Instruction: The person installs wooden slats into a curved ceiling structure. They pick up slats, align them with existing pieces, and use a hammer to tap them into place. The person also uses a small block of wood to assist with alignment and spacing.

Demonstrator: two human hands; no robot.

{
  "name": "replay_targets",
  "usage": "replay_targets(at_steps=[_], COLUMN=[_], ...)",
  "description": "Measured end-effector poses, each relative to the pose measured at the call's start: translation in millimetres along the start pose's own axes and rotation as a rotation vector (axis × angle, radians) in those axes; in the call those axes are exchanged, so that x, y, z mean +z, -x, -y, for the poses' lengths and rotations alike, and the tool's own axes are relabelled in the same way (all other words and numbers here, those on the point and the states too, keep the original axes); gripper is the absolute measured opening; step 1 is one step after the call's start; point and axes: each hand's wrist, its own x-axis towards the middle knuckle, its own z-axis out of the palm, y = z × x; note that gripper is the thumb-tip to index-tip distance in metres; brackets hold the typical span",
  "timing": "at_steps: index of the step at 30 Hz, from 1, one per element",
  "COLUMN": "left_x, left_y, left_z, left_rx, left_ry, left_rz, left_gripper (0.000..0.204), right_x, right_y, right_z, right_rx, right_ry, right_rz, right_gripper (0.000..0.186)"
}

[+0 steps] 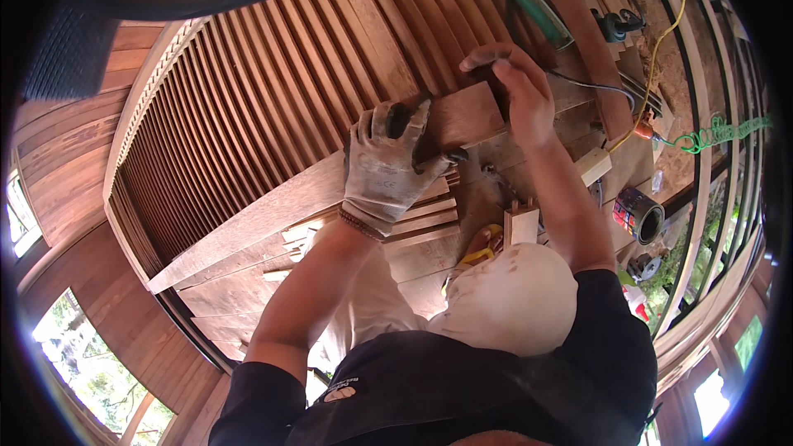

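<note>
A long wooden board (256,208) lies slantwise, from the lower left up to a squared end near the middle. My left hand (384,169), in a dirty grey work glove, is wrapped over this board close to that end. Its fingers reach over the far edge, and the thumb lies along the near side. Just past the board's end is my right hand (527,95), bare, fingers stretched out and curving left, with nothing visible in it. Beyond the board spreads a wide row of narrow wooden slats (273,91).
Short wood strips (425,219) lie beneath the board. A wood block (593,165), an open can (638,215), a yellow cord (661,45) and a green coiled hose (719,134) are at right. A green tube (529,4) crosses the top. My knee (516,297) is raised near the strips.
</note>
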Motion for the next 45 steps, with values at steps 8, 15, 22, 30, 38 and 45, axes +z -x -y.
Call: replay_targets(at_steps=[8,15,22,30,38,45], left_x=[4,7,-3,3,-2,-5], left_y=[-11,-3,-14,-8,-9,-5], left_z=[3,10,5,5,3,13], left_rx=[0.014,0.038,0.043,0.009,0.006,0.028], left_ry=[0.064,0.054,0.065,0.097,0.108,0.315], left_rz=[0.024,-0.021,0.035,-0.013,-0.016,-0.072], left_gripper=[0.084,0.098,0.088,0.086,0.087,0.077], right_x=[15,28,10,-38,15,-25], right_y=[11,17,20,39,56,34], right_z=[1,1,-3,15,23,57], right_rx=[-0.335,-0.18,-0.102,-0.034,-0.194,0.076], right_ry=[0.654,0.663,0.46,0.064,1.075,0.368], right_rz=[0.032,-0.073,0.034,-0.159,-0.138,0.137], right_gripper=[0.008,0.008,0.017,0.045,0.042,0.03])
